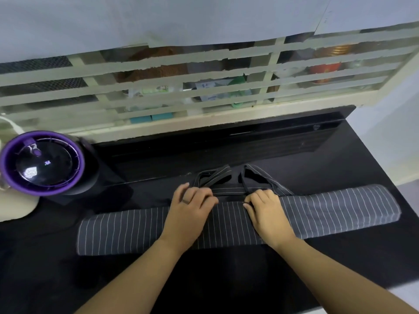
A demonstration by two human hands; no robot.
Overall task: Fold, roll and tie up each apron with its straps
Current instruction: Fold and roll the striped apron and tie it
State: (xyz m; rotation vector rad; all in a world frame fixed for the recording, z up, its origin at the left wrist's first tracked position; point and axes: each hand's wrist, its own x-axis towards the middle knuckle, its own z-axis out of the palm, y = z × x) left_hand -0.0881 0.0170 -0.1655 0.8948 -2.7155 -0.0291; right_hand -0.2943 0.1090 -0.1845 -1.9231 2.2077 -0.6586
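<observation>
A grey striped apron [238,219], folded into a long band, lies across a black counter [226,279]. Both hands rest on its middle, probably pinning it flat. The left hand [190,207] lies open; the right hand [265,207] pinches a strap [229,190] (looped loosely behind), likely for tying.

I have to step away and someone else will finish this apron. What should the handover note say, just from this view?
Left hand: resting palm down on the middle of the apron, fingers at the strap base; no clear grip visible.
Right hand: on the apron beside it, fingertips pinching a strap at the far edge.
Apron: folded into a long narrow band lying across the black counter. The straps lie loose in loops just beyond it.
Purple-rimmed container sits to the far left, apart.
Done: folding.
Left: roll the band, wrap and tie the straps.
</observation>
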